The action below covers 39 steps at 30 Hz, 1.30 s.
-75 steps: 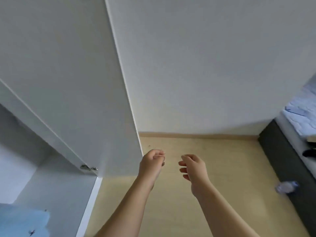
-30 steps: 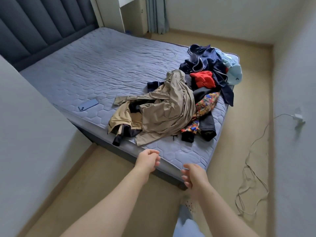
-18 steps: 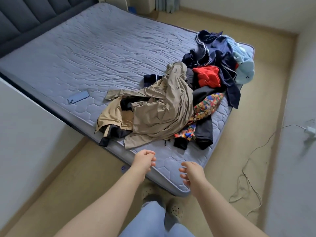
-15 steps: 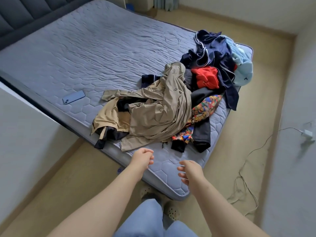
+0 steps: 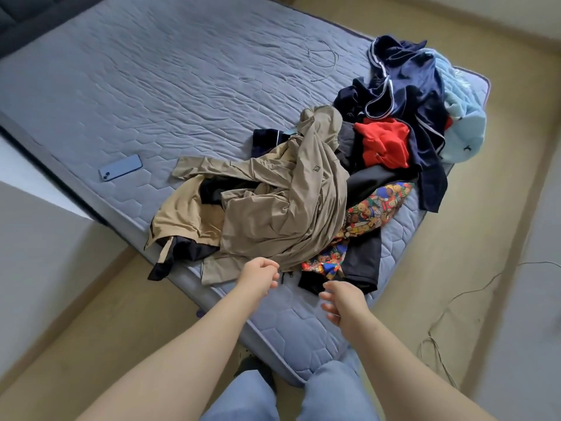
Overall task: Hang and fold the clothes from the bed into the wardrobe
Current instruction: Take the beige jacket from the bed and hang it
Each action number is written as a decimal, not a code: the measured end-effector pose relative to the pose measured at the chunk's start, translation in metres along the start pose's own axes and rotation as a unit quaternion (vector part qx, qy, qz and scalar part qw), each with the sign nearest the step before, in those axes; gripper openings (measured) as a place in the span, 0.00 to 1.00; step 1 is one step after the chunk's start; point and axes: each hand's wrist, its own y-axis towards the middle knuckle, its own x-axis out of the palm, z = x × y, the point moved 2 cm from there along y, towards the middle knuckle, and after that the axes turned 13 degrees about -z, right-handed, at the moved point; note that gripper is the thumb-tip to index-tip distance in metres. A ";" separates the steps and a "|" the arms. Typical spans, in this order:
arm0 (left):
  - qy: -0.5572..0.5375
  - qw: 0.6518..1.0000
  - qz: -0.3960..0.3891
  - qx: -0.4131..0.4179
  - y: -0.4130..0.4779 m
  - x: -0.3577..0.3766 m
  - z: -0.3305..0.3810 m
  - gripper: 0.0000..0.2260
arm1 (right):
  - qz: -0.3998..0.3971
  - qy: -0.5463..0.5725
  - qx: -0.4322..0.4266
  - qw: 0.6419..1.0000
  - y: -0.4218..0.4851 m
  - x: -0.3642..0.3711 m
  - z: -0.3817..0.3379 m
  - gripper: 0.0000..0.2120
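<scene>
tan jacket [image 5: 273, 208], black garment [image 5: 188, 253] mostly hidden beneath

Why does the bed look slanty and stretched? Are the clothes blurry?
In the head view, the wide-angle lens slants and stretches the bed; the pile of clothes looks sharp under soft even light without glare; the left hand and right hand are sharp too.

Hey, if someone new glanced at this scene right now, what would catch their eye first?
The heap of clothes on the near right corner of the grey-blue mattress stands out, with a beige jacket sprawled on top at the front. Behind it sit a bright red garment and a navy one. A blue phone lies alone on the mattress, left of the heap.
</scene>
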 end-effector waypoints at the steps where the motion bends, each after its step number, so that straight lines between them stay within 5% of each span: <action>1: -0.008 1.000 0.009 -0.010 0.008 0.005 0.004 0.09 | -0.008 -0.005 0.006 1.000 0.007 -0.006 -0.011 0.05; 11: -0.038 0.991 0.064 -0.111 0.100 0.072 0.028 0.10 | -0.046 -0.016 0.091 0.995 0.099 -0.075 -0.084 0.14; 18: 0.069 0.987 0.119 -0.088 0.193 0.089 0.046 0.04 | -0.041 -0.022 0.109 0.993 0.167 -0.098 -0.101 0.11; 21: 0.153 0.974 0.160 -0.051 0.236 0.089 0.058 0.16 | -0.045 -0.012 0.109 0.993 0.190 -0.105 -0.100 0.07; 24: 0.307 0.922 0.235 -0.001 0.267 0.088 0.075 0.31 | -0.044 0.006 0.115 0.992 0.203 -0.111 -0.097 0.07; 27: 0.231 0.955 0.188 -0.004 0.301 0.081 0.080 0.40 | -0.032 -0.002 0.121 0.992 0.211 -0.122 -0.088 0.06; 29: 0.202 0.968 0.149 -0.022 0.308 0.080 0.080 0.36 | -0.022 -0.015 0.129 0.991 0.208 -0.129 -0.081 0.06; 33: 0.272 0.958 0.090 0.008 0.287 0.083 0.072 0.13 | -0.009 -0.032 0.136 0.990 0.195 -0.133 -0.074 0.06; 39: 0.209 0.976 0.036 0.047 0.211 0.066 0.059 0.11 | -0.055 -0.002 0.094 0.994 0.167 -0.096 -0.099 0.07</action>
